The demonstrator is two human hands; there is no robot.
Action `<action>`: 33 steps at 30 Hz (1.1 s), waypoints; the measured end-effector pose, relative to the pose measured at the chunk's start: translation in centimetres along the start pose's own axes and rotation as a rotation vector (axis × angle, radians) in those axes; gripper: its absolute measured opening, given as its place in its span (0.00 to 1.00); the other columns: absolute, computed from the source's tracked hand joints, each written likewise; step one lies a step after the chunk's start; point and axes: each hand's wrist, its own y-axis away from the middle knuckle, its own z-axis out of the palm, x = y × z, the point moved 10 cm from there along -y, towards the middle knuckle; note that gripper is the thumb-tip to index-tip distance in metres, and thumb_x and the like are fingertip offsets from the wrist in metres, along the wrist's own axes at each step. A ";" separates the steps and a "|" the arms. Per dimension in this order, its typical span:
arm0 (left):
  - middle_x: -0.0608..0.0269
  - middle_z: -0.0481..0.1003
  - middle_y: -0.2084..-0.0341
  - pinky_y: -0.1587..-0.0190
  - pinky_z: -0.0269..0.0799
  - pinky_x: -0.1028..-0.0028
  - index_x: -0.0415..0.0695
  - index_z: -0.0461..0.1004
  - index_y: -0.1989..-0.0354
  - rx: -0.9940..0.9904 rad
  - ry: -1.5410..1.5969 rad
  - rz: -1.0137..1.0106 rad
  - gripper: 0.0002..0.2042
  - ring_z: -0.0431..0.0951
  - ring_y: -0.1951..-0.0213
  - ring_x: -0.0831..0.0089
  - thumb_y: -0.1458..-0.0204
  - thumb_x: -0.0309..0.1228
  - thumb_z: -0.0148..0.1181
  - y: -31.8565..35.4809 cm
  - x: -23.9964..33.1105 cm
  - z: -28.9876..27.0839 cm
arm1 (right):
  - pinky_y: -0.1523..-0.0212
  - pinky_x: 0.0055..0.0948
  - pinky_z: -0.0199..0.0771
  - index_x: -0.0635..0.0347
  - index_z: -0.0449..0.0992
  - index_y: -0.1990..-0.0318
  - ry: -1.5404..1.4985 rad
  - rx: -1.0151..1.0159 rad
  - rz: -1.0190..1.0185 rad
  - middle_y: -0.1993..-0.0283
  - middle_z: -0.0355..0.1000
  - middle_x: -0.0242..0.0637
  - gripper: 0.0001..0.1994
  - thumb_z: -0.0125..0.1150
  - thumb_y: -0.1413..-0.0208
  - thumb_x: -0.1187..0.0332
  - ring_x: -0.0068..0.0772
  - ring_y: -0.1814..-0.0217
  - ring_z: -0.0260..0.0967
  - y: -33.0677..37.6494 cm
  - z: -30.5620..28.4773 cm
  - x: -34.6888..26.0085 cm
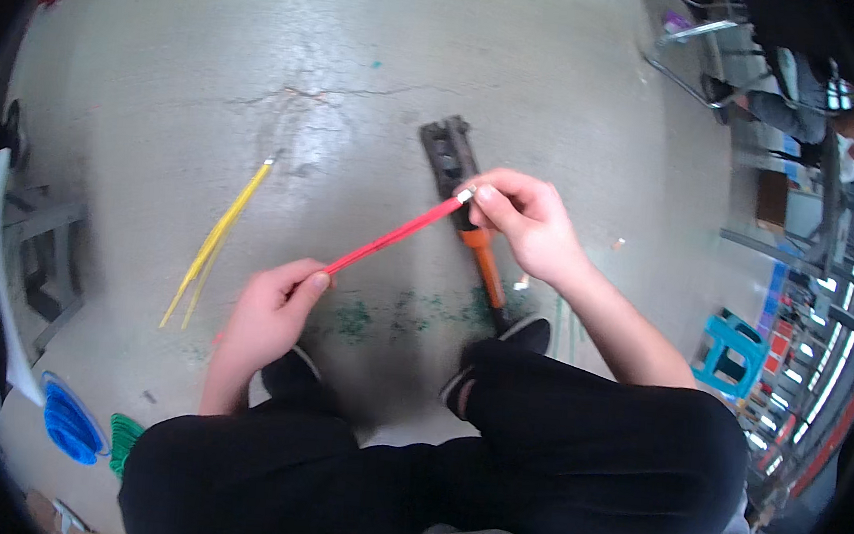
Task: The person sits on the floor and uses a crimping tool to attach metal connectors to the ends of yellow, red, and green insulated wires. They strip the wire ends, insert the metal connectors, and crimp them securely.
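Observation:
A pair of red wires [389, 238] stretches slantwise between my hands above the floor. My left hand [278, 308] pinches the wires at their lower left. At the upper right end my right hand [529, 223] grips them by a small silver metal terminal [466, 196]. Beneath the right hand lies a crimping tool [440, 153] with a dark jaw head and an orange handle [487, 267]; the hand covers part of it. Off to the left, yellow wires [212, 247] rest on the floor, joined at a metal terminal [271, 160] and spread apart at the lower end.
Blue coiled wire [72, 424] and green coiled wire [124, 440] lie at the lower left, below a grey stool [44, 227]. A teal plastic stool [732, 353] stands at the right. Another person's leg [785, 115] shows at the upper right. Small scraps [521, 282] dot the concrete floor.

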 end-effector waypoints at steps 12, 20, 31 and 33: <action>0.55 0.73 0.52 0.41 0.66 0.57 0.44 0.75 0.43 0.579 -0.901 -0.035 0.20 0.71 0.47 0.54 0.43 0.35 0.64 -0.1 -9.7 -10.9 | 0.53 0.25 0.73 0.63 0.78 0.49 0.152 0.020 0.077 0.64 0.73 0.29 0.14 0.53 0.27 0.63 0.20 0.60 0.70 5.8 -3.0 -0.7; 0.47 0.79 0.53 0.47 0.74 0.55 0.43 0.76 0.45 0.428 -0.833 -0.116 0.19 0.80 0.49 0.50 0.43 0.39 0.64 -3.8 -9.7 -11.7 | 0.60 0.24 0.69 0.67 0.79 0.53 0.303 0.601 -0.115 0.69 0.71 0.30 0.13 0.50 0.27 0.66 0.21 0.65 0.67 15.0 -22.7 -4.3; 0.48 0.81 0.62 0.53 0.77 0.55 0.42 0.80 0.58 -0.269 -1.183 0.291 0.13 0.82 0.58 0.50 0.44 0.38 0.63 -12.5 9.9 -2.4 | 0.35 0.43 0.71 0.62 0.67 0.34 0.751 0.366 0.600 0.38 0.69 0.50 0.38 0.72 0.46 0.49 0.48 0.34 0.68 21.3 -28.5 25.2; 0.49 0.80 0.66 0.56 0.77 0.56 0.42 0.80 0.57 -0.502 -1.164 0.399 0.12 0.81 0.62 0.52 0.45 0.36 0.63 -11.3 11.9 2.1 | 0.29 0.50 0.63 0.62 0.57 0.27 0.858 0.428 0.595 0.27 0.56 0.53 0.50 0.73 0.50 0.43 0.56 0.24 0.55 21.8 -24.5 27.9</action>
